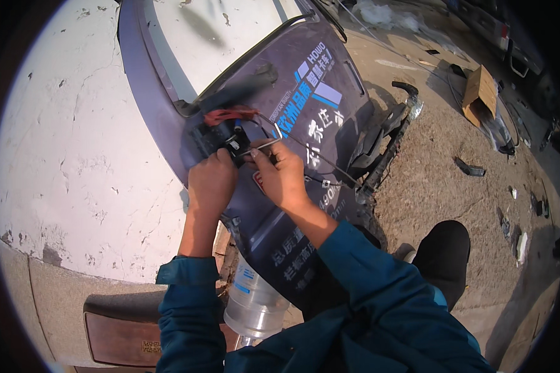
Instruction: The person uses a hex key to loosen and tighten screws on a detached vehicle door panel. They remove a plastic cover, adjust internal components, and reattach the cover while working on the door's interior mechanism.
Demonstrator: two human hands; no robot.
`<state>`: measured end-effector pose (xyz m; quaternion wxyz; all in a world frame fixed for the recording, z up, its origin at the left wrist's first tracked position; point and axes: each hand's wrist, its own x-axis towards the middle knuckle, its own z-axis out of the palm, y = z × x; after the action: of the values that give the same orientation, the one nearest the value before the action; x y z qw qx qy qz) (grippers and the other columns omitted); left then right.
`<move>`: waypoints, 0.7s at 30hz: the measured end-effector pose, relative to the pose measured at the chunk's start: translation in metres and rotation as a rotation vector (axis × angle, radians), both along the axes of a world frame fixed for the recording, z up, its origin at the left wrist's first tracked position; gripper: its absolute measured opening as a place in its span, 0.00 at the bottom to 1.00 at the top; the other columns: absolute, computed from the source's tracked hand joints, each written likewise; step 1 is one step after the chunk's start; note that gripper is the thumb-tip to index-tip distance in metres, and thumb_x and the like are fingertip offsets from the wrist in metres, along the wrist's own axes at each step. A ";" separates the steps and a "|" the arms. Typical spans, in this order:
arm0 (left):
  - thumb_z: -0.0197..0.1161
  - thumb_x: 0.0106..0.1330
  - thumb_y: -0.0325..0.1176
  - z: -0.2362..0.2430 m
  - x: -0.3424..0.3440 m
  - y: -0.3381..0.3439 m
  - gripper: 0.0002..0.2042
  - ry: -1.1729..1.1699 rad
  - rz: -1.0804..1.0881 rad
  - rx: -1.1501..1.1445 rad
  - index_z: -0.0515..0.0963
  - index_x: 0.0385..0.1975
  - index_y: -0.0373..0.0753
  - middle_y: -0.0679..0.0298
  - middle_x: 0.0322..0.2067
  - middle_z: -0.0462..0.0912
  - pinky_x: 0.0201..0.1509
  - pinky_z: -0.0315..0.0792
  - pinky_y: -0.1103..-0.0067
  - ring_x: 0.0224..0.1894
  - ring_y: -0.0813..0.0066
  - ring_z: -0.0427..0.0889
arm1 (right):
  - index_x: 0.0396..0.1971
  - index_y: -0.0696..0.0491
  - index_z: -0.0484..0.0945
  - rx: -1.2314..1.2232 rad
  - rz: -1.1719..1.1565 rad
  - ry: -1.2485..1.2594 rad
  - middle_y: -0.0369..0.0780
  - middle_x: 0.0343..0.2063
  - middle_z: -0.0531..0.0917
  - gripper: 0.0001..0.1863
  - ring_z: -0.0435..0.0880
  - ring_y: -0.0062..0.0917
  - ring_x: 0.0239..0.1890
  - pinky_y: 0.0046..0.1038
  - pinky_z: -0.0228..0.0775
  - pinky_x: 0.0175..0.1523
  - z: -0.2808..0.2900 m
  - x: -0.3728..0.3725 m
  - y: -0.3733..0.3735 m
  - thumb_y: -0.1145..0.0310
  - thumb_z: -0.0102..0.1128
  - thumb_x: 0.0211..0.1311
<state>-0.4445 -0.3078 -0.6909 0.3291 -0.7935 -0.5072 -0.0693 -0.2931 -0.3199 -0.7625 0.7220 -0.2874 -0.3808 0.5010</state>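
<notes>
A detached dark grey vehicle door [336, 74] with lettered decals leans by a white wall. My left hand [212, 180] has its fingers curled at a black fitting [208, 140] in the door's handle area; what they grip is hidden. Beside it, my right hand [279, 174] pinches a thin bent metal rod [266, 143], held across the fitting. A bundle of red wire [227, 114] lies just above, and a dark cable runs down over the door toward the right.
A large clear plastic jug [255, 308] stands below the door. Black trim pieces [376, 146] lie along its right side. An open cardboard box [476, 93] and scattered scraps are on the concrete at right. A cracked white wall [62, 124] with a brown bench-like slab [115, 336] below is at left.
</notes>
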 end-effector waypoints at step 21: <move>0.68 0.69 0.31 0.009 -0.006 -0.003 0.08 0.019 -0.115 -0.028 0.74 0.36 0.37 0.53 0.29 0.86 0.33 0.84 0.62 0.32 0.53 0.90 | 0.49 0.62 0.82 -0.062 -0.060 0.031 0.40 0.40 0.89 0.06 0.90 0.22 0.43 0.25 0.86 0.50 -0.013 0.039 0.017 0.75 0.61 0.82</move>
<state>-0.4505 -0.3113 -0.6822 0.3179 -0.8265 -0.4588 -0.0735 -0.2538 -0.3029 -0.7755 0.7332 -0.3132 -0.3453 0.4950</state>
